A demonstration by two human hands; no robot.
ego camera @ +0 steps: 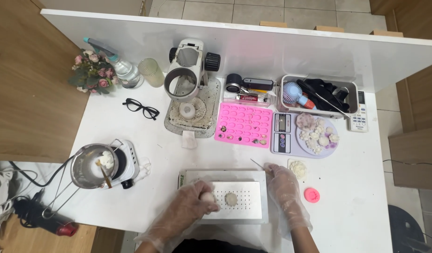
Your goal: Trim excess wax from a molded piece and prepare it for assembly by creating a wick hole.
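From the head camera, both hands wear thin clear gloves and work over a white perforated tray (pixel 244 199) at the near edge of the white surface (pixel 366 197). The left hand (pixel 190 211) is curled, its fingertips pinched on a small pale lump (pixel 207 197) held just above the tray, beside a round whitish disc (pixel 231 199) lying on the holes. The right hand (pixel 284 192) rests at the tray's right edge, its fingers closed on a thin needle tool (pixel 258 163) that points up and left. Just right of that hand lie a small white flower piece (pixel 298 168) and a round pink mould (pixel 312 195). Further back sit a pink tray of small hollows (pixel 244 124), a scale (pixel 281 133) with a plate of pale shell-like pieces (pixel 318 135), a microscope (pixel 190 70), black glasses (pixel 141 108) and a box of tools (pixel 319 96). To the left a metal pot (pixel 92 166) stands on a small hotplate (pixel 128 161).
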